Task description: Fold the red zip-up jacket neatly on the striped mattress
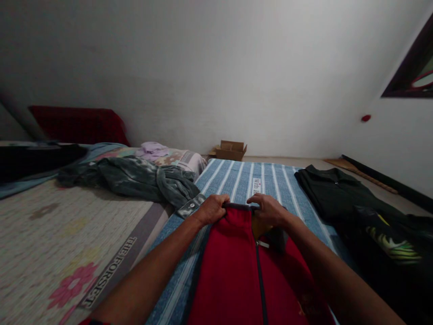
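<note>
A red zip-up jacket (230, 271) lies front side up on the blue-and-white striped sheet (233, 174), its collar end away from me. My left hand (214, 208) is closed on the left end of the dark-edged collar. On the other side of the collar, my right hand (269, 210) pinches the edge near the zip opening. The zip's pale pull tab (263, 244) sits a little below the collar, with the dark zip line running down toward me. Between the collar and my right hand a yellowish lining shows. My fingertips are partly hidden behind the collar.
A grey-green denim garment (135, 178) lies across the left bed's patterned cover (84, 221). Folded dark clothes (331, 187) rest at the right. An open cardboard box (232, 151) stands by the wall, and a lilac cloth (152, 150) lies at the back left.
</note>
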